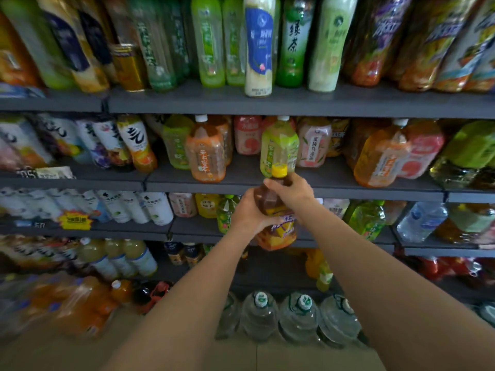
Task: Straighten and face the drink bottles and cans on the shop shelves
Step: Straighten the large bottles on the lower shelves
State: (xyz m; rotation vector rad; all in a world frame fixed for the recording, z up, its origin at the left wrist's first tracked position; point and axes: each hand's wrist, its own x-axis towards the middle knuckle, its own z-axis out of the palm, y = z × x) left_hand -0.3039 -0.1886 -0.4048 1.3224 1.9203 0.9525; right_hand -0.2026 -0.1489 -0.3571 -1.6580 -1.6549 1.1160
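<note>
At the centre of the frame both hands hold one amber tea bottle (276, 210) with a yellow cap, upright in front of the grey shelves (334, 180). The left hand (250, 214) wraps its body from the left; the right hand (293, 191) closes round its shoulder, just below the cap.

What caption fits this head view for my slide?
Both hands, left hand and right hand, grip a yellow-capped tea bottle before stocked drink shelves.

Single wide-angle camera on my head, facing forward and slightly down at the drink shelves (267, 103), close in at arm's reach, floor (187, 352) visible below.
</note>
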